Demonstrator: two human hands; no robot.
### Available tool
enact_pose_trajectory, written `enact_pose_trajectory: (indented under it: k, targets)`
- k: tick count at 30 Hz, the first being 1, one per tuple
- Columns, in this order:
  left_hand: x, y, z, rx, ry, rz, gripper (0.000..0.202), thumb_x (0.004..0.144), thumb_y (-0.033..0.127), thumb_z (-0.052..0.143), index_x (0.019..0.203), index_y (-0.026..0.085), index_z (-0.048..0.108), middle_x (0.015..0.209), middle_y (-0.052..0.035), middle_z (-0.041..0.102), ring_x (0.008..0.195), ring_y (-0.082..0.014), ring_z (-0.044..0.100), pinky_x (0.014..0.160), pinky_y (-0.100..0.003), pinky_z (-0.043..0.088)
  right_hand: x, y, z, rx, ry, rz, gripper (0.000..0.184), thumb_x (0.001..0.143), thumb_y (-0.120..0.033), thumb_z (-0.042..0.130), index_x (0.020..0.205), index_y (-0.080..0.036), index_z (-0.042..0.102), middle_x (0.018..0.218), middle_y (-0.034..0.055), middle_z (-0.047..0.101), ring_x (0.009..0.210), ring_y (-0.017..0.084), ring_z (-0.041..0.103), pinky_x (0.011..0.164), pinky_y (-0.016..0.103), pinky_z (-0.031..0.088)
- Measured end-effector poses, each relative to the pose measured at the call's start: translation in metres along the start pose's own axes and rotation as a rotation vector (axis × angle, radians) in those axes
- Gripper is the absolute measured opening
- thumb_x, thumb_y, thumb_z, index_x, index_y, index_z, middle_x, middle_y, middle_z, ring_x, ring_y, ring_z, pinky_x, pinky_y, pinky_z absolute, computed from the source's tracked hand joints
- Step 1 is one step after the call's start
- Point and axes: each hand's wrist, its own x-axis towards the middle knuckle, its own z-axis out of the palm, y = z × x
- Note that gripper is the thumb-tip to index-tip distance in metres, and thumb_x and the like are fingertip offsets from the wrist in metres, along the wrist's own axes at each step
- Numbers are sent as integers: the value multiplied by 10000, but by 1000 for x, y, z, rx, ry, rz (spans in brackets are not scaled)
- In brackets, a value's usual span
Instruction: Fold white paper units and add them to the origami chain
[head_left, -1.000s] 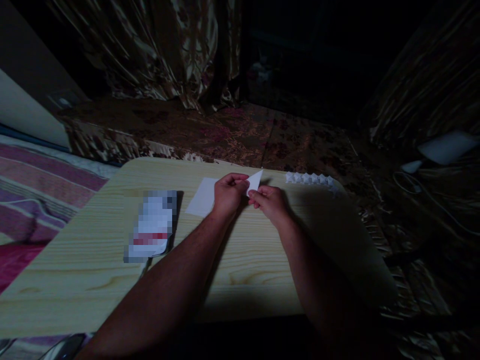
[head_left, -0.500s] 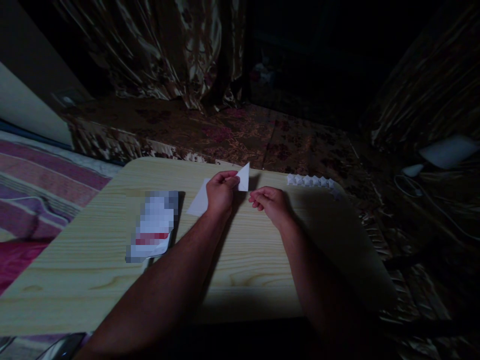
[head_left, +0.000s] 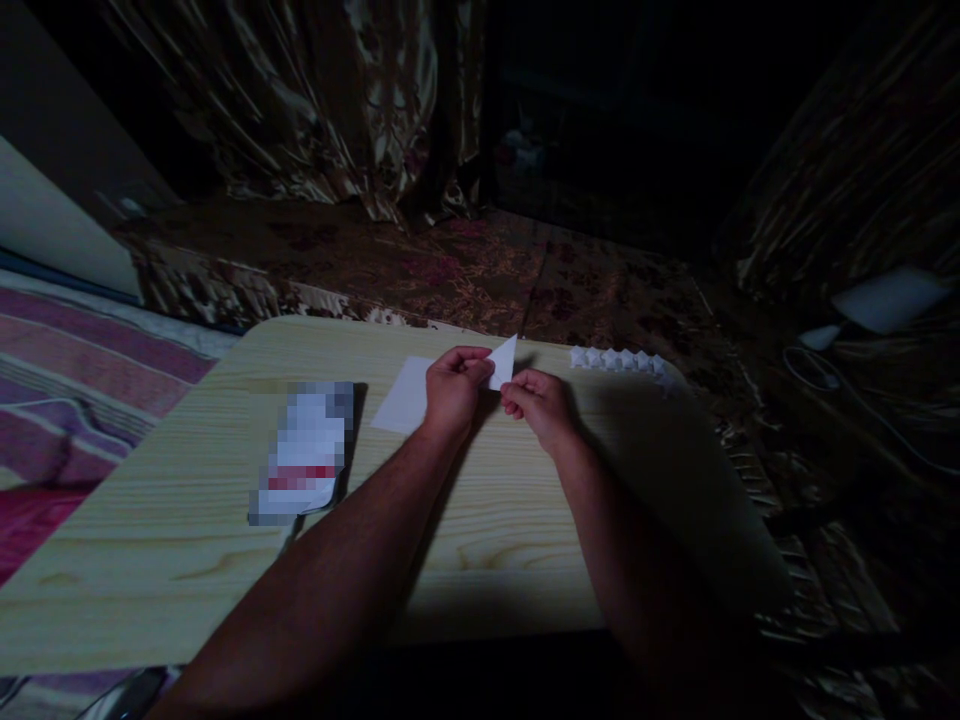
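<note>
A small folded piece of white paper with a pointed top is pinched between the thumb and fingers of my left hand. My right hand is closed, its thumb and fingertips together at the paper's lower right corner. Those fingertips seem to grip that corner. Flat on the table, partly behind my left hand, lies a white sheet of paper. Near the far right edge stands a row of several small folded white paper pieces.
A pixelated phone-like object lies left of my left forearm on the wooden table. Patterned curtains hang behind the table. A striped bedcover is at the left, and a white lamp-like object at the right.
My left hand has moved slightly right with the folded paper, bringing its corner to my right fingertips. My right hand has barely moved.
</note>
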Motion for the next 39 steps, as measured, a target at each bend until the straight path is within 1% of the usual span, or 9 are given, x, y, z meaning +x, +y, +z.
enact_pose_trajectory:
  k: [4,7,11,14,22,28,33,36,39]
  targets:
    - [-2,2,2,-76,-45,-37,253,590,198,721,829,150,654,634,20,585,535,-80,499,532,-209,386,2,3,1,7,93,-40,171,711,-347,602,706,-179,570,600,-17,622,459,85,499,422,204,345]
    - [-4,6,3,-129,-145,-125,282,588,199,704,862,159,651,691,6,617,571,-100,539,554,-224,412,3,5,1,-7,130,-57,162,707,-340,598,686,-184,561,559,-31,591,450,83,482,433,205,347]
    - [-4,8,1,-64,-298,-263,222,533,173,723,733,138,635,638,-5,615,543,-122,547,548,-248,412,3,8,1,-65,86,-105,162,700,-330,600,651,-188,540,527,-44,552,460,82,468,461,207,349]
    - [-1,5,-2,-12,-334,-281,190,516,157,728,676,123,632,605,-10,610,517,-121,537,529,-249,393,2,9,1,-88,56,-135,159,702,-325,597,648,-187,542,518,-49,528,462,82,450,459,208,330]
    - [1,4,-5,-70,-294,-297,150,527,173,728,618,122,620,541,0,590,454,-106,502,468,-239,345,-1,6,1,-82,-23,-160,112,696,-265,585,629,-189,538,510,-56,509,458,78,430,460,210,316]
    - [1,6,-5,-118,-208,-342,165,528,189,727,590,143,582,499,18,549,419,-97,463,430,-238,325,-2,3,0,-119,-75,-114,95,685,-254,572,623,-187,544,522,-49,528,461,84,444,453,211,319]
    - [15,10,-14,-243,-80,-293,142,556,199,690,642,157,586,514,20,503,456,-89,449,437,-231,339,-5,4,0,-201,-145,-139,72,654,-212,586,594,-176,569,515,-49,519,483,79,443,461,203,308]
    - [22,15,-19,-334,-24,-233,145,581,213,668,617,171,534,540,12,498,499,-86,462,491,-227,390,-5,3,1,-167,-95,-101,89,648,-229,598,586,-175,565,513,-45,533,474,81,450,452,203,318]
    - [16,17,-15,-310,-110,-217,164,625,282,657,714,166,583,632,-5,561,567,-105,526,529,-232,424,-2,3,1,-42,32,-45,126,660,-278,609,610,-180,549,501,-43,542,438,80,449,424,203,319]
